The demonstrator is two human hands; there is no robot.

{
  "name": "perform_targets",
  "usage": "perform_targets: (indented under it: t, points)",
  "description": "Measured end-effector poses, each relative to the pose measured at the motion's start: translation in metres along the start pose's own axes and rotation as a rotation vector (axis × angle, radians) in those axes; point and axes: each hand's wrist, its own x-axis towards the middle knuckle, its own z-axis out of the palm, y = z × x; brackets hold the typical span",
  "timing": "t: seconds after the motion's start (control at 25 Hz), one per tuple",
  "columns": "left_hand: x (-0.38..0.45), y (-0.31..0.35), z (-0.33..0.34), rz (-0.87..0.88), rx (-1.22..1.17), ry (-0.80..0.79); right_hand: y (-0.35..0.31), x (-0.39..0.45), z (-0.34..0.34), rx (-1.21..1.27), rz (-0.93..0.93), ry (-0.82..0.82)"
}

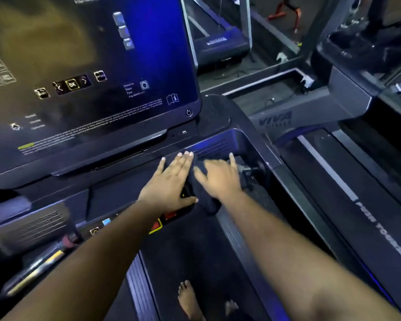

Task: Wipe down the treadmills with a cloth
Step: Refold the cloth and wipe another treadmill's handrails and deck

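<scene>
Step in hand: wiping the console deck of the treadmill (116, 179), judged from both hands pressing at the centre of the frame, just below the screen.
Cloth: a dark cloth (203, 193) lay bunched on the deck at mid-frame, between and partly under the two hands.
Left hand: the left hand (169, 181) lay flat, fingers (183, 158) spread and extended, its inner edge touching the cloth; it gripped nothing.
Right hand: the right hand (220, 178) pressed down on the cloth, fingers loosely splayed over it, not curled into a grasp.
Next move: probably a sweep of the cloth along the deck toward the coloured buttons (164, 218) at lower centre, with light pressure so no key was triggered.
Surface: dark, glossy plastic with a vent grille (212, 148) just above the hands; the lit screen (83, 72) filled the upper left.
Room: dim, blue-tinted; a second treadmill (333, 163) stood at the right, another at upper centre.
Footing: bare feet (190, 300) stood on the belt at the bottom of the frame.
</scene>
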Motion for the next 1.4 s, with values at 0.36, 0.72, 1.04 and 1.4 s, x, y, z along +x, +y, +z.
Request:
perform_targets:
  t: [0.36,0.72,1.04,1.4]
  points:
    - [0.001,0.001,-0.007,-0.018,-0.095,-0.058,0.000,-0.019,0.016,0.061,-0.087,0.280]
    - [0.004,-0.006,-0.011,0.118,0.068,-0.060,0.006,-0.035,0.053,0.126,0.030,0.439]
    - [0.016,-0.022,-0.006,0.209,-0.125,-0.137,-0.058,-0.007,0.043,0.826,0.745,0.486]
    - [0.015,-0.023,-0.006,0.249,-0.129,-0.111,-0.067,-0.009,0.012,1.223,1.026,0.470]
